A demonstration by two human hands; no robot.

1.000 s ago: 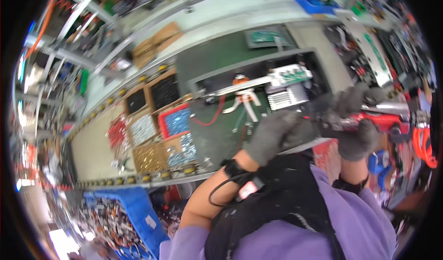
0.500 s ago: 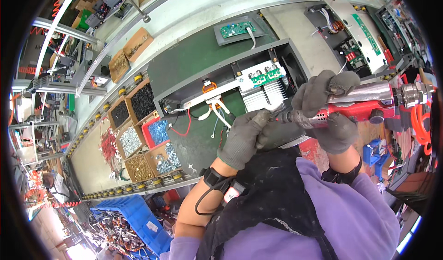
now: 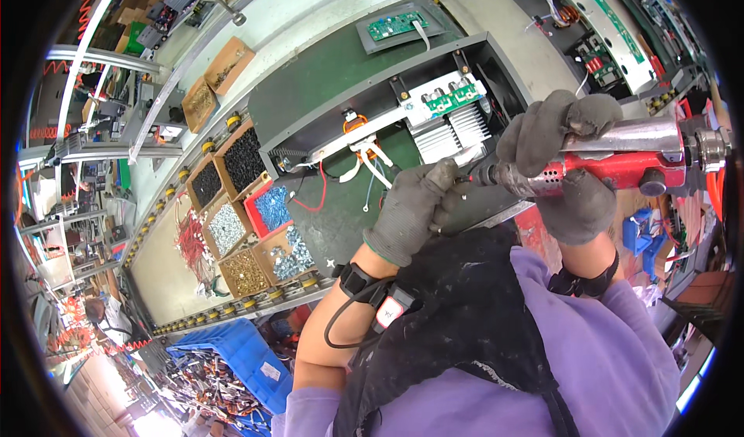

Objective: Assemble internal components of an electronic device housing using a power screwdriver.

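Observation:
My right hand (image 3: 572, 208), in a grey glove, wraps round a red and silver power screwdriver (image 3: 624, 172). The tool lies nearly level, its bit pointing left. At the bit's tip, my gloved left hand (image 3: 407, 216) is closed with thumb and fingers pinched; what they hold is too small to make out. Just beyond the hands stands an open dark metal case (image 3: 333, 138). Inside it sit a silver finned heat sink (image 3: 449, 136) with a green circuit board (image 3: 457, 97), a ring-shaped coil (image 3: 358, 127) and loose white, red and blue wires.
Left of the case are small bins of black screws (image 3: 244, 158), blue parts (image 3: 272, 210), silver parts (image 3: 225, 229) and brass parts (image 3: 245, 272). A panel with a circuit board (image 3: 397, 26) lies behind the case. Another opened unit (image 3: 601, 41) stands at far right. A blue crate (image 3: 248, 359) is below left.
The screwdriver and my right hand have shifted slightly up and right. My left hand stays pinched by the bit, whose tip now shows more plainly. The whole view has shifted a little.

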